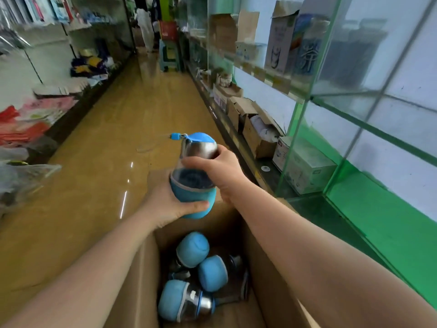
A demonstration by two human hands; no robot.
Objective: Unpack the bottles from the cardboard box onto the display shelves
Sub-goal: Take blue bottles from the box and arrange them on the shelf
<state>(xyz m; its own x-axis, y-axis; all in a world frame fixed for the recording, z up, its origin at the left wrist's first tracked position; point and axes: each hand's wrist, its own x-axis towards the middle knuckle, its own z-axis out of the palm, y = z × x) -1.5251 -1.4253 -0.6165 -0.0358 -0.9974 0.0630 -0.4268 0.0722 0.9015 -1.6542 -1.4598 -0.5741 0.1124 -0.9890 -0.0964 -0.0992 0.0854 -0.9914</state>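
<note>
At the far left, shelves (35, 74) of blurred, mostly red and pink packaged goods are seen running along a glossy brown floor (113, 129).

One bottle (195, 176) is held up above the open cardboard box (267, 275), between the two hands. It is a glass bottle with a blue sleeve round its base, a metal band near the top and a blue cap from which a small blue tag sticks out to the left. The left hand (170, 202) is wrapped round the sleeved base from below, the thumb laid across the front of the sleeve. The right hand (220, 169) is closed round the upper body just under the metal band, the fingers curled over the glass.

Below the hands, three more bottles (201, 275) of the same kind can be counted lying in the box, each with a blue sleeve; two lie with their sleeved ends turned up towards the camera, and the third, nearest the viewer, lies on its side with its metal band showing. Dark parts between them may belong to further bottles, but this cannot be told.

To the right, glass display shelves (307, 98) with green edging are seen against a white and green wall. On the upper level two tall cartons (295, 43) stand side by side; on the lower level several opened cardboard cartons (255, 129) and one pale boxed item (307, 166) are placed.
</note>
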